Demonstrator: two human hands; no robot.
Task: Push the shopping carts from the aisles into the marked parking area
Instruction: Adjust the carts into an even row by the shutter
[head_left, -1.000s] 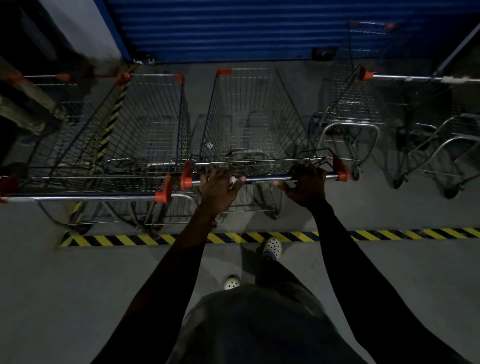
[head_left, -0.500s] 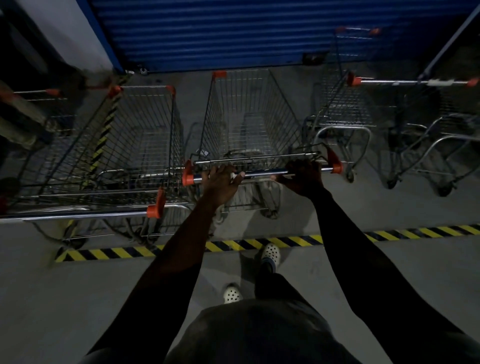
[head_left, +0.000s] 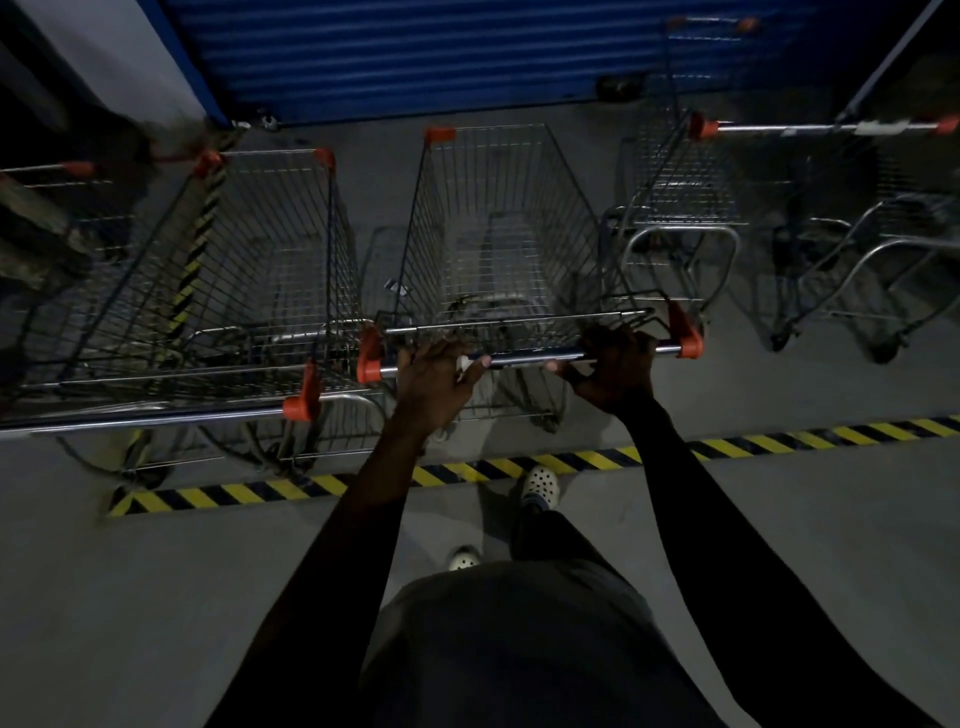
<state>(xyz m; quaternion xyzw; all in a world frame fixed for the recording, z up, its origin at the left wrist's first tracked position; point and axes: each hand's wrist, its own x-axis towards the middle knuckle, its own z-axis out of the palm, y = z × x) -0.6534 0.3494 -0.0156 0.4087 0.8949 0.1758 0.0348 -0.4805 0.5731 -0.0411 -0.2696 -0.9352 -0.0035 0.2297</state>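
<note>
both of your hands are curled around the handle bar (head_left: 530, 358) of the middle cart (head_left: 498, 234): your left hand (head_left: 434, 379) wraps it toward the left orange end cap, your right hand (head_left: 615, 369) toward the right one, knuckles up and fingers closed over the steel. near you, your light shoe (head_left: 540, 486) touches the yellow-and-black floor stripe (head_left: 249, 493), and the cart's rear wheels look to be just past that stripe, so it sits inside the marked parking area. beside it on the left stands a parked cart (head_left: 223, 270), close but not visibly touching; on the right, another cart (head_left: 680, 192) stands a little apart. farther off, the basket's nose points at the blue roller shutter (head_left: 441, 57), with bare floor between.

expect a stiff wire frame that rolls easily when empty but swivels on its casters, so the bar is the right hold, hands spread wide for steering. the smooth metal could slip in a loose grip. watch the narrow gap on the left, where baskets could snag.
</note>
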